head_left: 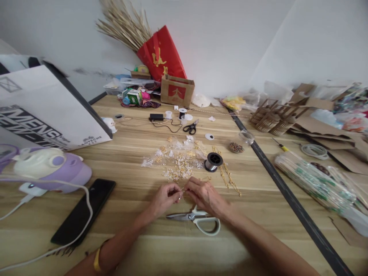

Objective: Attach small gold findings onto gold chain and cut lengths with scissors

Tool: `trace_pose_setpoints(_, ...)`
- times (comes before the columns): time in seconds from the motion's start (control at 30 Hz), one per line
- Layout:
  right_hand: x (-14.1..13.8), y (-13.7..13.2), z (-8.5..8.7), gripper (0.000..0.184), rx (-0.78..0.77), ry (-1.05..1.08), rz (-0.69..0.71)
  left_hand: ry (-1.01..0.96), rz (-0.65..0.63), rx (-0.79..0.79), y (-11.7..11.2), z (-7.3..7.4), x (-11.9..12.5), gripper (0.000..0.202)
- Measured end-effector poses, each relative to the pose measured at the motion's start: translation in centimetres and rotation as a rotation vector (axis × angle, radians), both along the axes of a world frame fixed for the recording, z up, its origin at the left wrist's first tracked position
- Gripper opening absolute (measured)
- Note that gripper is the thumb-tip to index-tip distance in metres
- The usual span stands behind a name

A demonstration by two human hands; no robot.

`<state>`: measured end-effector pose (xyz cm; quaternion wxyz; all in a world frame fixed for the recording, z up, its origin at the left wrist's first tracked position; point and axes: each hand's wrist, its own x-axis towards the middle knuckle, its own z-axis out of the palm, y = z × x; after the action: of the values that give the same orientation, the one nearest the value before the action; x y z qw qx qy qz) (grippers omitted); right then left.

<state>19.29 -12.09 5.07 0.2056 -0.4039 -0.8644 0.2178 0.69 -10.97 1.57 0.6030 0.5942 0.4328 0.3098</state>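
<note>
My left hand [168, 194] and my right hand [205, 193] meet over the near middle of the wooden table, fingertips pinched close together. Between them is something tiny and shiny, too small to name. Just below my right hand lie white-handled scissors [206, 226], blades toward the left. Beyond my fingers spreads a heap of small gold and clear beads [181, 166] among little plastic bags. A black spool of fine wire [213, 162] stands right of the heap, with a gold chain [227, 174] beside it.
A black phone [83, 211] and a purple-and-white bottle [54, 168] lie left, crossed by a white cable. Black scissors [191, 127] and a jar of beads [237, 147] sit farther back. Packed sticks [313, 182] lie right, past a dark strip [276, 176]. A white box [48, 111] stands left.
</note>
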Motion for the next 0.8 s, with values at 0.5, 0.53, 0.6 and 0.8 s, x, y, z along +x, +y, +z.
trace_pose_setpoints(0.5,-0.01,0.25,-0.36,0.012,0.01,0.053,0.017,0.021,-0.055,-0.009,0.06,0.12,0.08,0.026)
trace_pose_setpoints(0.53,-0.01,0.26,-0.37,0.012,0.006,0.055,0.019,0.031,-0.058,-0.007,0.05,0.17,0.09,0.026)
trace_pose_setpoints(0.6,0.01,0.33,-0.45,0.012,0.001,0.057,0.018,0.048,-0.061,-0.004,0.02,0.29,0.11,0.025)
trace_pose_setpoints(0.8,0.11,0.66,-0.61,0.012,-0.03,0.151,0.015,0.037,-0.086,-0.038,0.23,0.5,0.18,0.026)
